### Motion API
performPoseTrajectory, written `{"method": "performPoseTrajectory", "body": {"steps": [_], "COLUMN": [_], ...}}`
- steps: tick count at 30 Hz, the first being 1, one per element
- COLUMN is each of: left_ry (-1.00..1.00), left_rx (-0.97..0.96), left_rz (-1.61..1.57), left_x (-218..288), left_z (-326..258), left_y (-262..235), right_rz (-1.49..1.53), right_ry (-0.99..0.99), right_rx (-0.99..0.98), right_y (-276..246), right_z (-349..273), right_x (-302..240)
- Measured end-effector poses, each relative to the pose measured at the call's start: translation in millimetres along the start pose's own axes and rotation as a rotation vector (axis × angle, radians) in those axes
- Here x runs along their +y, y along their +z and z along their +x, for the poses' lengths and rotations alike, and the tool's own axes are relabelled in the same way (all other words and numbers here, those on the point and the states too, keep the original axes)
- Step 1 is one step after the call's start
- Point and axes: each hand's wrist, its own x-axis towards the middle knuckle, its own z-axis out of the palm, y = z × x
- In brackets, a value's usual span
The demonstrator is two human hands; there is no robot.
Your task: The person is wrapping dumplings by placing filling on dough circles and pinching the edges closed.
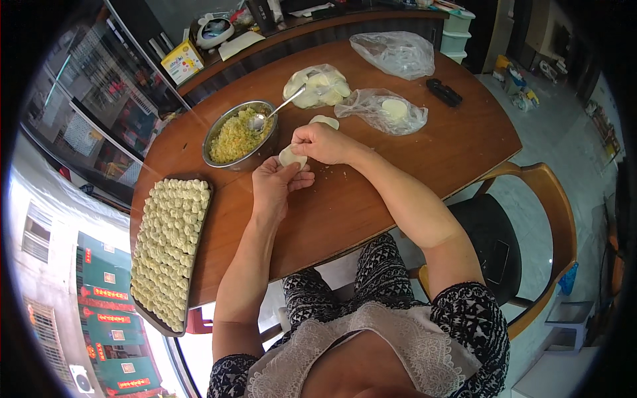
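Between my two hands, over the wooden table point(345, 219), is a pale round dumpling wrapper point(292, 156). My left hand point(275, 182) supports it from below with the thumb on top. The fingers of my right hand point(324, 144) pinch its far right edge. Just beyond them stands a steel bowl point(271, 147) of chopped yellow-green filling point(232, 136), a metal spoon point(259, 121) resting in it. Another wrapper point(326, 121) lies flat behind my right hand. To the left, a dark tray point(199, 249) carries rows of many shaped dumplings point(169, 249).
Behind the bowl sits a plastic bag of wrappers point(317, 86). Right of it are a bag with one wrapper point(395, 109), a crumpled clear bag point(395, 54) and a black object point(443, 92). A wooden chair point(554, 199) stands at the table's right.
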Motion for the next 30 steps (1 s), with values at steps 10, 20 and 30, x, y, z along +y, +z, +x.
{"method": "performPoseTrajectory", "body": {"steps": [10,20,30], "left_ry": [0.074,0.23,0.153], "left_rx": [0.033,0.044,0.06], "left_rz": [-0.032,0.232,0.162], "left_x": [-6.5,-0.5,-4.7], "left_z": [2.6,-0.3,1.3], "left_y": [-1.8,1.6,-4.4], "right_rz": [0.092,0.161,0.239], "right_ry": [-0.174,-0.008,0.08], "right_rx": [0.017,-0.195,0.092], "right_y": [3.7,-8.9,0.5], "right_z": [-0.5,-6.9,-0.6], "right_x": [-5.0,-26.1,-12.9]}}
